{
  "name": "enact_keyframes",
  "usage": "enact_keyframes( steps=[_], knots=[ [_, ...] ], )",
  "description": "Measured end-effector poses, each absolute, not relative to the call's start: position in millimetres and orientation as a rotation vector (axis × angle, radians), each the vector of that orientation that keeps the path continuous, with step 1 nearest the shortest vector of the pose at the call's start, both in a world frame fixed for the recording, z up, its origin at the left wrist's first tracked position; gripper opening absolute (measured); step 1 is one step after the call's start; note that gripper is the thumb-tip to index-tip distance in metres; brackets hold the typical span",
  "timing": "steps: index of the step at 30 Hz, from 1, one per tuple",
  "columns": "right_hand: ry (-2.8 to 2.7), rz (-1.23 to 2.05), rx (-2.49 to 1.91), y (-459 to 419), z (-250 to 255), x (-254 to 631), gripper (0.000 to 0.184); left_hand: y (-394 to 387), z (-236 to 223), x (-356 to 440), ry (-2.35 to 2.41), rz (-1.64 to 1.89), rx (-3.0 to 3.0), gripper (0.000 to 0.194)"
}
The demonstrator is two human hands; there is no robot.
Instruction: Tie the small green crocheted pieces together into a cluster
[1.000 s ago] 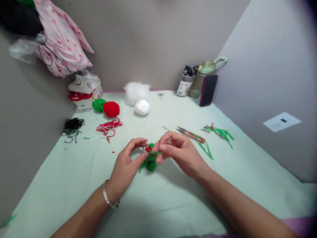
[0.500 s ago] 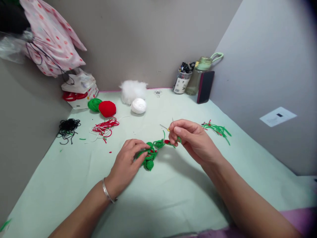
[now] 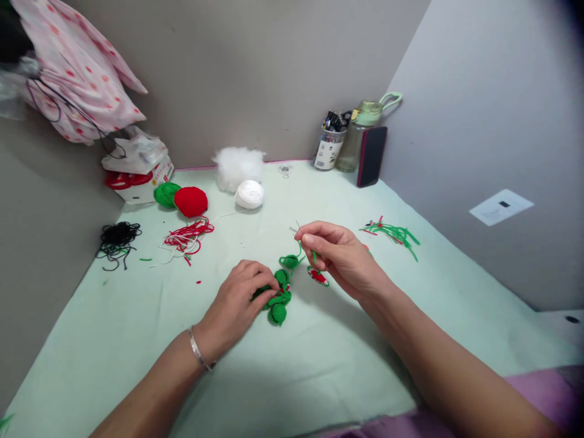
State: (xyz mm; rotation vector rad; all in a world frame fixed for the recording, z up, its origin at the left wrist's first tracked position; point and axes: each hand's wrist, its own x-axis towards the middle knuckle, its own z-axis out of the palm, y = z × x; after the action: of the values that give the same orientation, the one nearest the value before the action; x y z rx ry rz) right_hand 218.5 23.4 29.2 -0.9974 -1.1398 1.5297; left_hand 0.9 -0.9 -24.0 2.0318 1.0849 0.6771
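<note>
My left hand (image 3: 241, 295) rests on the table, thumb and fingers closed on a green crochet piece (image 3: 279, 298) with rounded green lobes and a little red showing. Part of it is hidden under the fingers. My right hand (image 3: 331, 249) is raised off the table, pinching a thin needle (image 3: 297, 224) whose tip points up and left. A second slim metal tip (image 3: 292, 229) sticks out beside it; its kind is unclear. Below the right fingers is a small red crochet piece (image 3: 318, 277) with a green and white edge. A small green crochet piece (image 3: 289, 261) lies between the hands.
Red (image 3: 191, 201), green (image 3: 166, 194) and white yarn balls (image 3: 249, 194) stand at the back, by white stuffing (image 3: 239, 167). Black yarn (image 3: 119, 237) and tangled red yarn (image 3: 189, 236) lie left, green scraps (image 3: 395, 234) right. A pen cup (image 3: 329, 148), bottle (image 3: 353, 143) and phone (image 3: 371, 156) stand back right.
My right hand has shifted slightly left, and the red crochet piece now shows more fully below it. My left hand keeps its grip on the green piece. The whole view has shifted a little.
</note>
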Motion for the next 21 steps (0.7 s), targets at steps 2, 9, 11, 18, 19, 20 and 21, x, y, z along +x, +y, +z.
enact_keyframes(
  steps=[2, 9, 11, 18, 19, 20, 21],
  knots=[
    [-1.124, 1.542, -0.997, 23, 29, 218, 0.023, -2, -21, 1, 1.11, 0.697, 1.902, 0.015],
    [-1.073, 1.599, -1.005, 22, 26, 214, 0.023, -5, -5, -4, 1.024, 0.822, 1.138, 0.015],
    [-1.082, 1.604, -1.005, 21, 24, 213, 0.022, -6, -3, -6, 1.009, 0.836, 1.042, 0.015],
    [-1.125, 1.656, -0.984, 19, 20, 210, 0.018, -9, 4, -7, 0.976, 0.861, 0.936, 0.015],
    [-1.136, 1.657, -0.973, 18, 20, 209, 0.017, -9, 4, -7, 0.97, 0.86, 0.936, 0.015],
    [-1.145, 1.658, -0.961, 18, 19, 208, 0.017, -9, 4, -7, 0.963, 0.861, 0.94, 0.015],
    [-1.149, 1.659, -0.949, 17, 19, 208, 0.016, -9, 4, -7, 0.96, 0.863, 0.945, 0.015]
  ],
)
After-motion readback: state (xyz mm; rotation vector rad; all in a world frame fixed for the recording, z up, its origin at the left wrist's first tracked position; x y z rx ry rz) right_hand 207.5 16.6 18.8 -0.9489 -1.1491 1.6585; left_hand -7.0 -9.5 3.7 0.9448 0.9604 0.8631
